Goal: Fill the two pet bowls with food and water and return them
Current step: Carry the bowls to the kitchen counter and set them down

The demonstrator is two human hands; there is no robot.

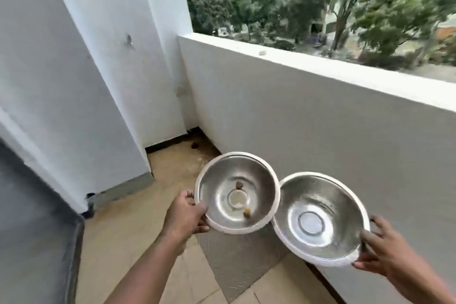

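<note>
**Two steel pet bowls carried on a balcony, both unfilled**

I stand on a tiled balcony and hold one bowl in each hand, above the floor. My left hand (186, 213) grips the rim of the left bowl (217, 195), thumb over the edge and fingers beneath. My right hand (380, 252) grips the far rim of the right bowl (338, 210) in the same manner. The two rims touch, or nearly so, where the bowls meet between my hands; both tilt slightly toward me.

State of the task, as I judge it: early. The left bowl holds only two small brown kibble scraps (247, 213) near its centre ring. The right bowl looks bare, and I see no water in it. Filling with food, filling with water, and the return all remain. A grey mat (237, 261) on the floor beneath the bowls is a likely resting place.

No brand, label or legible writing appears on the bowls, the parapet wall (320, 111) or elsewhere.
</note>
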